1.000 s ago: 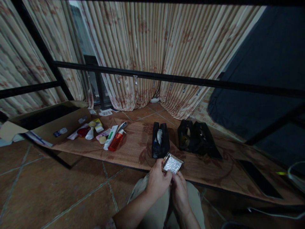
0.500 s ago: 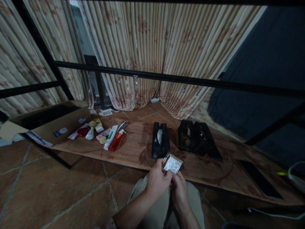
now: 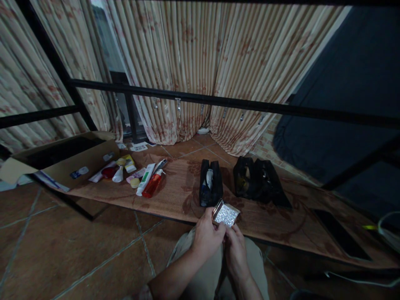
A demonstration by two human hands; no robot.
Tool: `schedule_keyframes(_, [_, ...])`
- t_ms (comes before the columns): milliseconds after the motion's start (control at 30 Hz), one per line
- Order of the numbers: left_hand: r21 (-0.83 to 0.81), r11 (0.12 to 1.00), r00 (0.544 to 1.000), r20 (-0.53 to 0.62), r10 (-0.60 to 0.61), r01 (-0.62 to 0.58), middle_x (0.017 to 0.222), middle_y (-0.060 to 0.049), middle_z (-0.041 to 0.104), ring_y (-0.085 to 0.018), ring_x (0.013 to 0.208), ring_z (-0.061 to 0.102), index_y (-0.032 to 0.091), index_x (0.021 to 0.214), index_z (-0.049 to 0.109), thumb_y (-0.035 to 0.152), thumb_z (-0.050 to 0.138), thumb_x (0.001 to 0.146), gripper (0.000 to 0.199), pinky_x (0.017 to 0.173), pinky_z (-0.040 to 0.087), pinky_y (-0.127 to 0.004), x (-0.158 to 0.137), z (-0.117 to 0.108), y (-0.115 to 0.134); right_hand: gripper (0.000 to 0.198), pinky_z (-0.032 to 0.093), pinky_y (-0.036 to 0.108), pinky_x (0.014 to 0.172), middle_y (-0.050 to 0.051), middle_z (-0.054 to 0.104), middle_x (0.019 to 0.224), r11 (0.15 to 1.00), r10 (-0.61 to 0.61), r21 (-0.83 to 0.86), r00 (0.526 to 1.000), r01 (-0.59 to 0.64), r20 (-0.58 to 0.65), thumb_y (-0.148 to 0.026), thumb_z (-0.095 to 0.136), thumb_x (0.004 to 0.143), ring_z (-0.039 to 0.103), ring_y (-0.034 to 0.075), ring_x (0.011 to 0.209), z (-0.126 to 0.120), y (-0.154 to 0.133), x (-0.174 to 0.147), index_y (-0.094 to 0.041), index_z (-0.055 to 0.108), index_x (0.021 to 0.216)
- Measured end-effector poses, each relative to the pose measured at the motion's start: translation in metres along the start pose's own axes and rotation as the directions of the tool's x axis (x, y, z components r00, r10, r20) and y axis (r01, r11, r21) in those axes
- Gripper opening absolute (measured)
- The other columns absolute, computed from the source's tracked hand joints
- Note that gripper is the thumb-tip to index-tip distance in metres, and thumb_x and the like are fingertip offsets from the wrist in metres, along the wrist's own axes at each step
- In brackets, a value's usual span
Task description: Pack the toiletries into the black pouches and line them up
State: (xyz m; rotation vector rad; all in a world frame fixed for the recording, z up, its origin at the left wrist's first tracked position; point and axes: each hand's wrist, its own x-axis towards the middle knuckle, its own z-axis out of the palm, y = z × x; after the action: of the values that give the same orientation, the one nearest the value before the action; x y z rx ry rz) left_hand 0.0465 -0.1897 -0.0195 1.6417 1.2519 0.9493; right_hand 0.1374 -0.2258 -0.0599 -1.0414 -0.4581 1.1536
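one held case (image 3: 227, 215), green-printed tube (image 3: 145, 180)

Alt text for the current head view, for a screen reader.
A person's left hand holds a glittery silver case, right hand at its lower edge, at a long brown table. On it sit black bags, with a red pump bottle, white tube and open cardboard box toward the left.

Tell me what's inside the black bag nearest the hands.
Inside the black bag, a white item shows through the opening, too small to identify. Its dark sides hide whatever lies deeper.
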Motion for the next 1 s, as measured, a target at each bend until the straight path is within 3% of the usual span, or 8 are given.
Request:
schedule_keyframes(567, [0.009,1.000,1.000,0.002,0.022,-0.022,0.101,-0.006,0.068,-0.020,0.092,0.063,0.019,0.109,0.053,0.017,0.052,0.079,0.030,0.080,0.046,-0.029,0.0005,-0.0010,0.0003,0.034,0.052,0.029,0.075,0.004,0.074,0.091,0.997,-0.020,-0.073,0.999,0.018,-0.026,-0.041,0.071,0.072,0.068,0.021,0.083,-0.0001,-0.0004,-0.0019,-0.018,0.067,0.098])
schedule_keyframes(1000, [-0.004,1.000,0.999,-0.028,0.029,-0.029,0.095,-0.006,0.068,-0.019,0.085,0.064,0.019,0.108,0.055,0.016,0.054,0.076,0.032,0.078,0.048,-0.030,0.0000,-0.0013,0.0013,0.035,0.051,0.029,0.076,0.004,0.073,0.093,0.988,-0.031,-0.155,0.999,0.026,-0.027,-0.044,0.068,0.074,0.067,0.021,0.084,-0.0016,-0.0008,-0.0031,-0.018,0.067,0.098])
